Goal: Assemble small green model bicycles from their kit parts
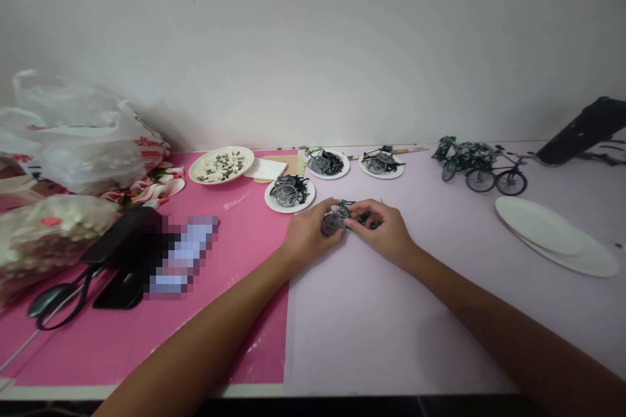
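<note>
Both hands meet at the middle of the table over a small model bicycle part. My left hand (309, 232) is closed round a grey spoked wheel (334, 219) with a dark green frame piece attached. My right hand (382, 227) pinches the other end of that green and black piece (364, 216). The fingers of both hands hide much of the part.
Three small white plates (289, 193) with wheels and black parts lie beyond my hands. A plate of small pieces (221, 165) sits at the back left. Finished model bicycles (482, 169) stand at the back right, stacked white plates (555, 234) at right. Scissors (59, 300) and plastic bags (73, 143) lie on the left.
</note>
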`<state>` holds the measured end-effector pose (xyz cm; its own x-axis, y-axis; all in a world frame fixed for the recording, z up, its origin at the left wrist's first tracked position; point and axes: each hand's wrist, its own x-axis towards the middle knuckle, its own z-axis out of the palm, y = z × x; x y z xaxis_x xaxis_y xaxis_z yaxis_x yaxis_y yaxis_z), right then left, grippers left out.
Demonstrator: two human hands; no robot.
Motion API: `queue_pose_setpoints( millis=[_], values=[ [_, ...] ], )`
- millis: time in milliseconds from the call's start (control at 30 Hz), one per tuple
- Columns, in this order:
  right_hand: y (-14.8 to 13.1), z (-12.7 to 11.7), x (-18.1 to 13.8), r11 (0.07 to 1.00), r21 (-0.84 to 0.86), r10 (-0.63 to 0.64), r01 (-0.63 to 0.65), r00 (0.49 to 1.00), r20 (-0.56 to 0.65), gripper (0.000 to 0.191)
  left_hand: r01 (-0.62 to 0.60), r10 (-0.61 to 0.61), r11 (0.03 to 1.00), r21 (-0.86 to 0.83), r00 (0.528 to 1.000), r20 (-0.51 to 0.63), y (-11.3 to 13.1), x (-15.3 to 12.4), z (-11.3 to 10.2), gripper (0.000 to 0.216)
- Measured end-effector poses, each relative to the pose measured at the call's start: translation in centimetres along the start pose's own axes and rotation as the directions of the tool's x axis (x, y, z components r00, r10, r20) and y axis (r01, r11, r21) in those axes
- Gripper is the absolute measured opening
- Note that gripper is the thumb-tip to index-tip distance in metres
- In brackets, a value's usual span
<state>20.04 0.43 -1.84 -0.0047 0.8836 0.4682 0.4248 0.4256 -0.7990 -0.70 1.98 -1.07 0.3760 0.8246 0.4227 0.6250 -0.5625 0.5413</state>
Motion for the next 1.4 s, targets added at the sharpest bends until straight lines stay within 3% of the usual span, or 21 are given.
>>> queue_pose_setpoints(
  millis=[367, 667, 1133, 1267, 1400],
  values=[
    [0.3, -0.1, 0.0, 0.999, 0.033, 0.033, -0.034, 0.999, 0.029, 0.027, 0.039, -0.039, 0.999, -0.004, 0.999, 0.032, -0.2, 0.1, 0.1, 0.062],
    [0.7, -0.3, 0.3, 0.986, 0.137, 0.092, -0.094, 0.995, 0.026, 0.026, -0.026, 0.027, 1.0, 0.011, 1.0, -0.012, 0.0, 0.1, -0.2, 0.062],
    [1.0, 0.1, -0.1, 0.989, 0.137, 0.045, -0.052, 0.998, 0.049, 0.028, -0.088, 0.089, 0.991, 0.099, 0.996, -0.006, 0.4, -0.3, 0.2, 0.057],
    [0.9, -0.4, -0.1, 0.995, 0.087, 0.034, -0.043, 0.994, 0.103, 0.032, -0.023, 0.023, 0.999, 0.03, 1.0, 0.001, 0.4, -0.4, 0.1, 0.061],
    [0.6, -1.2, 0.2, 0.995, -0.041, -0.09, 0.096, 0.987, 0.134, 0.031, 0.04, -0.043, 0.989, -0.143, 0.999, -0.021, 0.1, -0.3, 0.1, 0.06]
  ],
)
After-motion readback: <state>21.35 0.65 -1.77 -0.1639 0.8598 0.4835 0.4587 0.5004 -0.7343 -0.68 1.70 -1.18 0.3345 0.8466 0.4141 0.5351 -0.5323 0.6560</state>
